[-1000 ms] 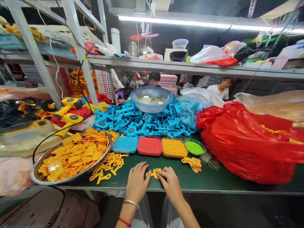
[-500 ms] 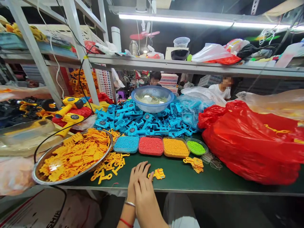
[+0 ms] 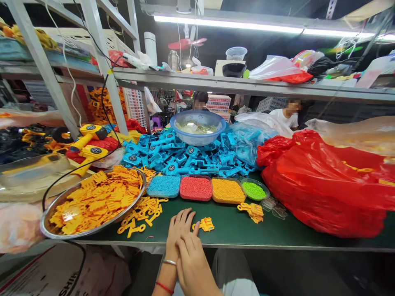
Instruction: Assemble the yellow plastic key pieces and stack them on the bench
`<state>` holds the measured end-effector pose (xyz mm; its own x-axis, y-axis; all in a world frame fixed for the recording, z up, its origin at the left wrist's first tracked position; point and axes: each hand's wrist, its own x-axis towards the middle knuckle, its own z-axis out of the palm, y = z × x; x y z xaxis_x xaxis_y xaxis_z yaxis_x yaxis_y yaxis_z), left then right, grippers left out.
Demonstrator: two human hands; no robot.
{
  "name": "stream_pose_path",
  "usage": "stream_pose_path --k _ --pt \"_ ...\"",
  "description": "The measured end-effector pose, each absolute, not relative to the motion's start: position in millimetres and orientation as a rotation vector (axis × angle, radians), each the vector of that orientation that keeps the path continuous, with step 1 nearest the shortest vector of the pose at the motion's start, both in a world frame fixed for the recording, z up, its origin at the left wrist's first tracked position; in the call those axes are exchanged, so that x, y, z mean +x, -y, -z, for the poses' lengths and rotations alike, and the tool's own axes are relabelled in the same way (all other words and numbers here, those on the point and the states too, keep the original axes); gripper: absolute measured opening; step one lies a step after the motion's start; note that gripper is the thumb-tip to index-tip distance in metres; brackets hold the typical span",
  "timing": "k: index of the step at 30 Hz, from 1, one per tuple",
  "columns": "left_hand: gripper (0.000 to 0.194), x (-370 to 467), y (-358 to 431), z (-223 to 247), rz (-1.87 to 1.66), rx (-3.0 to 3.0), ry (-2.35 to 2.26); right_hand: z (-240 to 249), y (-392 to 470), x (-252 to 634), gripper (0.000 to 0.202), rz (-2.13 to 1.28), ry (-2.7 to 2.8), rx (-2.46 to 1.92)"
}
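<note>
My left hand (image 3: pixel 177 229) lies palm down on the green tabletop, its fingers stretched out, with a metal bangle and a red string on the wrist. Across it rests my right hand (image 3: pixel 193 255), fingers extended over the back of the left and hiding part of it. Just beside the fingertips lies a small yellow plastic piece (image 3: pixel 207 224) with prongs and some coloured beads in it; a thumb reaches its ring end, and I cannot tell whether they touch. Trays of blue beads (image 3: pixel 163 186), red beads (image 3: pixel 196 188), yellow beads (image 3: pixel 228 190) and green beads (image 3: pixel 254 190) stand beyond.
At left, a metal basin (image 3: pixel 92 235) holds many yellow pieces, with loose yellow pieces (image 3: pixel 135 226) beside it. More yellow pieces (image 3: pixel 253 212) lie to the right. Behind are blue plastic parts (image 3: pixel 185 160) under a bowl (image 3: pixel 198 137). A red bag (image 3: pixel 321 185) bulges at right.
My right hand has shifted slightly down and to the right over the left one. The left hand and the small yellow piece stay put.
</note>
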<state>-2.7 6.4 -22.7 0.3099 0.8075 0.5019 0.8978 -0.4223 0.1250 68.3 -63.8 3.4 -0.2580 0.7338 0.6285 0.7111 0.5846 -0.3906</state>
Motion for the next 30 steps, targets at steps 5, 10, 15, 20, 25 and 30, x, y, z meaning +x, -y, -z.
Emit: stream_pose_path --k 5,10,15,20,25,30 --pt "0.026 -1 -2 11 0.8 -2.456 1.638 33 81 90 0.025 -0.119 1.874 -1.111" --pt "0.026 0 2 5 0.814 -2.493 1.684 38 78 144 0.02 0.022 1.659 -1.3" --pt "0.026 -1 2 4 0.82 -2.499 1.694 -9 17 210 0.024 0.165 1.694 -1.691" --pt "0.026 -1 2 4 0.831 -2.5 1.665 -50 -58 243 0.018 0.1 1.926 -2.032" --pt "0.025 -2 2 4 0.848 -2.486 1.661 -53 -86 244 0.007 0.016 2.012 -2.192" --pt "0.025 -2 2 4 0.84 -2.489 1.682 -47 -81 241 0.014 0.06 1.986 -2.189"
